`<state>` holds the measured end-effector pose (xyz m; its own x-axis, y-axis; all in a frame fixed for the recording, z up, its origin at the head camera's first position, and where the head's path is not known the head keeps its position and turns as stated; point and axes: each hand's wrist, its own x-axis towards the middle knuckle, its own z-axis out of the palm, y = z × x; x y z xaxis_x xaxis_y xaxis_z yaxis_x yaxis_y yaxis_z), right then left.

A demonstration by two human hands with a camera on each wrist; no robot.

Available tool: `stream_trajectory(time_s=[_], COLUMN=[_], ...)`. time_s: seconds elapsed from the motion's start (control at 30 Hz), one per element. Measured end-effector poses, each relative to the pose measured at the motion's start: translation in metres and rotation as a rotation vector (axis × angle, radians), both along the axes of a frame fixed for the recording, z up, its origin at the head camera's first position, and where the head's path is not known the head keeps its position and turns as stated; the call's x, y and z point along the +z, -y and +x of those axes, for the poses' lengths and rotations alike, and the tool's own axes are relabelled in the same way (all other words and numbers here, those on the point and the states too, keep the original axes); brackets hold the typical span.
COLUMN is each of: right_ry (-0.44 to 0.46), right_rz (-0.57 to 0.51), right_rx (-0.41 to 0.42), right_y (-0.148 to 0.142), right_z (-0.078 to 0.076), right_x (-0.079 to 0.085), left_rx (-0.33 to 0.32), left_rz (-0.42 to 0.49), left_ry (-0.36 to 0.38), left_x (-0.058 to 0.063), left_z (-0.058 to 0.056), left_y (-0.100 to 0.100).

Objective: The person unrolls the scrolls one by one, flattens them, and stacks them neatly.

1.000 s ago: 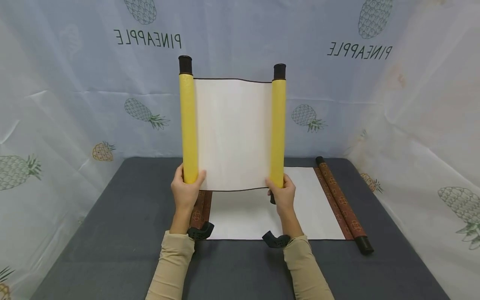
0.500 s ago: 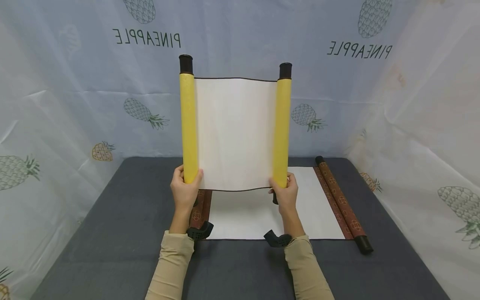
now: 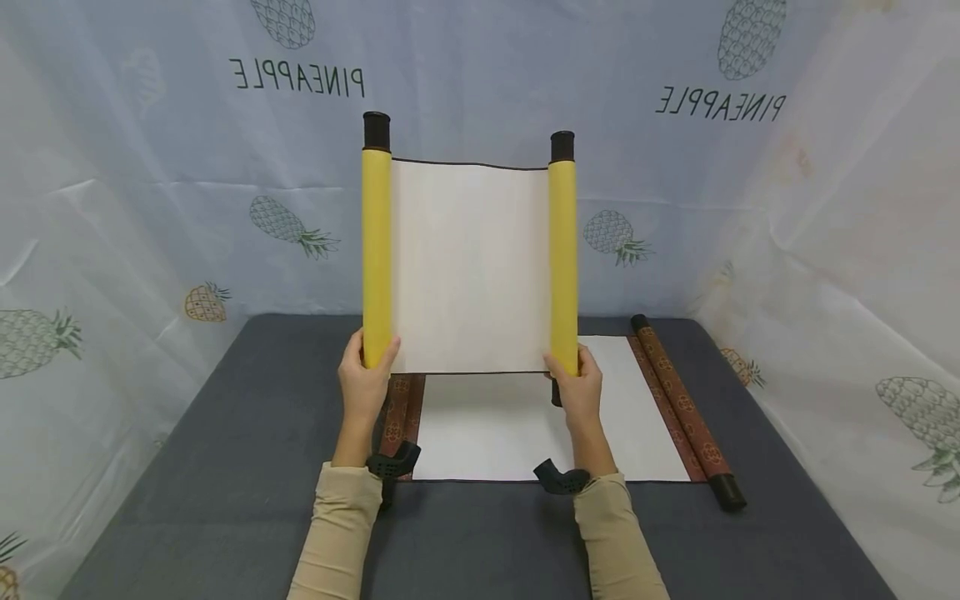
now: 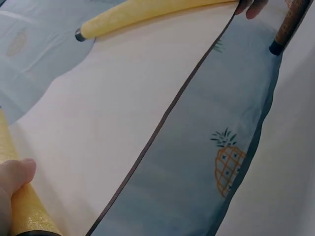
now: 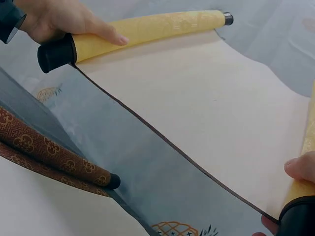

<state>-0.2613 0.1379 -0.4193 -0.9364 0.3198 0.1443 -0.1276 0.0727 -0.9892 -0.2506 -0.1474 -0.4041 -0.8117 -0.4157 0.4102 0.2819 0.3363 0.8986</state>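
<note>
A yellow scroll (image 3: 471,267) is held up partly unrolled, its blank white sheet stretched between two upright yellow rolls with black end knobs. My left hand (image 3: 363,387) grips the lower end of the left roll (image 3: 377,258), thumb on the front. At the lower end of the right roll (image 3: 563,258), my right hand (image 3: 579,387) holds on in the same way, with a black knob showing below. In the left wrist view the left thumb (image 4: 19,177) presses on the yellow roll. The right wrist view shows the right thumb (image 5: 301,167) on its roll.
Beneath the raised scroll, a second scroll (image 3: 487,437) lies unrolled on the dark grey table (image 3: 225,467). Its brown patterned right roll (image 3: 686,408) lies slanted near the table's right side; its left roll is partly hidden by my left arm. A pineapple-print curtain (image 3: 465,75) hangs behind.
My hands have moved slightly apart at the bottom, the right one to the right. The sheet's lower edge is straighter, and the right roll's top has shifted a little left since half a second ago.
</note>
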Motion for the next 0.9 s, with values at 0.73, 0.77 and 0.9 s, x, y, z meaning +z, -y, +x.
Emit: stream_trajectory(time_s=[0.73,0.77,0.9], right_ry=[-0.047,-0.050,-0.029], right_rz=[-0.064,-0.078,-0.112], right_rx=[-0.024,-0.024,-0.035], right_y=[0.0048,0.0047,0.0038], right_z=[-0.0001,0.0000,0.0004], right_x=[-0.0044,-0.0043,-0.0039], left_rx=[0.098,0.097,0.076], left_rz=[-0.047,-0.031,0.006], left_ry=[0.042,0.044,0.070], left_x=[-0.0064,-0.0063,-0.0061], left_z=[-0.0028,-0.0030,-0.0032], left_y=[-0.0025,-0.0023,-0.0020])
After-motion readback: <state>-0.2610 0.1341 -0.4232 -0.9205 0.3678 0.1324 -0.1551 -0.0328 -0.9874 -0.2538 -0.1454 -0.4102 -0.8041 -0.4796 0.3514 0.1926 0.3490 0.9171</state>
